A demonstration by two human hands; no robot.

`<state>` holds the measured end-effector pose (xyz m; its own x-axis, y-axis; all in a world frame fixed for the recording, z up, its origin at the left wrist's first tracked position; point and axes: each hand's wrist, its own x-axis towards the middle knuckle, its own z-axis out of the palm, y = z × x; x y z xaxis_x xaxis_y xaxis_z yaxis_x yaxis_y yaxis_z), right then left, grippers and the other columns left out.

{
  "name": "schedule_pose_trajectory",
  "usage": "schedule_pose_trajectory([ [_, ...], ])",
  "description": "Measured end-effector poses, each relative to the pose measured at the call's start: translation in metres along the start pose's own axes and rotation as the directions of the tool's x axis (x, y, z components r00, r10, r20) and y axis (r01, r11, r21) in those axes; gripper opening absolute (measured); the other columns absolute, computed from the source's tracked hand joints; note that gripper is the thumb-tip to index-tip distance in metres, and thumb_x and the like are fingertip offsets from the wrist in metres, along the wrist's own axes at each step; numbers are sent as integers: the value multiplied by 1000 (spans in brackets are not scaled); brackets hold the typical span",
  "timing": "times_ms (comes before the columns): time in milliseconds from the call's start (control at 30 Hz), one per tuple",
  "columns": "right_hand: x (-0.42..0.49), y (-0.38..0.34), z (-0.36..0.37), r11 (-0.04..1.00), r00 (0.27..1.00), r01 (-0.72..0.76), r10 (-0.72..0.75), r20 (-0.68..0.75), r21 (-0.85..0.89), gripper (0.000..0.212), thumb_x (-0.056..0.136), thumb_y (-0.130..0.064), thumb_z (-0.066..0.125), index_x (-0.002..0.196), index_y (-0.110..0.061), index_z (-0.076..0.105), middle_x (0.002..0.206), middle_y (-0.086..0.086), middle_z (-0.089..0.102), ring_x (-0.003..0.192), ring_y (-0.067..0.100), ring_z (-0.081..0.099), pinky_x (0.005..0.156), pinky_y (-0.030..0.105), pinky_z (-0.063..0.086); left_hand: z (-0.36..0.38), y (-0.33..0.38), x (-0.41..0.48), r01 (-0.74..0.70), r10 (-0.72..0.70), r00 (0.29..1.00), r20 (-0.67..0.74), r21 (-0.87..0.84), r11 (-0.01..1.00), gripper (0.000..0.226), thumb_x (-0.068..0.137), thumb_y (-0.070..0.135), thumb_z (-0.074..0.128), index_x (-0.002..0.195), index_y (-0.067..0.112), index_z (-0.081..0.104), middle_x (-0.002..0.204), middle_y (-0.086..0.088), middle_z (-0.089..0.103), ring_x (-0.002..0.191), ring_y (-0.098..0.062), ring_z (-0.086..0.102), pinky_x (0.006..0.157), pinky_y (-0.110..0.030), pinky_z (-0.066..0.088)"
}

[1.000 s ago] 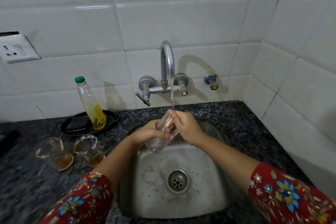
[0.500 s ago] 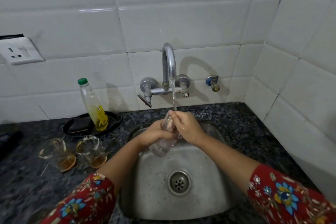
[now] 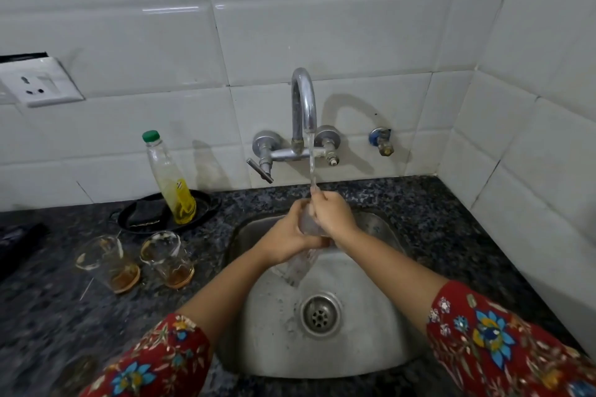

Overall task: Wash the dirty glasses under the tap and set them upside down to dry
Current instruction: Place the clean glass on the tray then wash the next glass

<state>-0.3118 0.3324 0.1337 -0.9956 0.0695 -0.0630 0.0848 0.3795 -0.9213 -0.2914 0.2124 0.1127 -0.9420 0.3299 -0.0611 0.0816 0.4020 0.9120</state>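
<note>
Clear, smooth glass held over the rounded steel sink, just below the thin stream from the curved chrome tap. Left hand fingers curled round its middle, right hand fingers curled over its upper end. Left of the fingers, two amber-stained tumblers on the speckled stone table. Since a second ago: glass tipped steeper, base nearer the drain.

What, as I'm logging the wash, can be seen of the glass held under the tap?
The glass is clear and plain, wet, with no residue I can make out. It is tilted over the sink, lower end toward the drain. The left hand grips its middle; the right hand wraps its upper end, where the tap stream lands. Its rim is hidden by the hands.
</note>
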Motion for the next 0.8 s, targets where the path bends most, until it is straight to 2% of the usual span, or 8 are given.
schedule_pose_trajectory([
  [100,-4,12,6,958,946,-274,254,202,80,45,100,-30,41,61,-15,57,62,3,57,61,18,52,70,31,42,11,-23,-13,194,-196,980,25,-291,937,69,66,39,79,125,22,47,121,-6,62,105,-21,65,90,-43,55],
  [233,-17,41,10,915,869,-401,393,300,-36,17,92,-20,52,86,-15,67,89,6,62,88,21,61,73,30,39,23,-49,-26,472,-469,845,256,-769,431,42,85,41,66,107,5,67,88,-16,66,73,-27,65,73,-42,54],
  [333,-30,47,12,864,826,-502,465,319,39,21,96,-18,45,81,-18,59,83,5,57,73,14,53,62,25,33,30,-48,-24,386,-501,800,330,-922,10,61,89,52,51,92,-6,71,81,-23,68,72,-31,65,79,-38,48],
  [433,-36,39,15,864,862,-483,442,247,140,33,103,-26,31,112,-12,59,98,5,58,86,20,57,73,27,43,38,-38,-9,240,-624,738,258,-964,-115,71,96,56,40,125,-6,58,112,-25,65,104,-32,62,99,-38,43],
  [500,-29,41,19,936,938,-338,328,108,93,44,104,-32,25,125,-9,55,120,7,61,111,28,57,96,34,44,41,-27,3,213,-633,731,255,-967,-144,69,98,56,36,134,0,53,134,-18,58,125,-28,55,105,-38,40],
  [600,-30,47,14,977,995,66,-79,-57,-204,45,103,-34,25,138,-12,45,138,9,53,128,25,48,106,38,39,44,-15,17,207,-596,760,259,-966,-157,68,98,57,35,132,2,54,136,-16,57,128,-28,52,103,-37,42],
  [700,-36,53,0,767,889,411,-456,32,-492,56,100,-38,17,150,-14,24,156,4,29,146,18,22,119,37,19,43,-8,21,262,-573,777,261,-962,-83,70,98,58,32,128,-1,54,128,-21,59,128,-31,50,100,-40,40],
  [800,-40,61,-17,453,726,661,-588,356,-598,60,98,-34,26,152,-20,3,161,-2,1,149,15,-4,121,35,0,39,-12,23,244,-547,797,256,-965,-96,62,99,54,37,126,2,58,103,-21,69,104,-33,62,85,-42,47],
])
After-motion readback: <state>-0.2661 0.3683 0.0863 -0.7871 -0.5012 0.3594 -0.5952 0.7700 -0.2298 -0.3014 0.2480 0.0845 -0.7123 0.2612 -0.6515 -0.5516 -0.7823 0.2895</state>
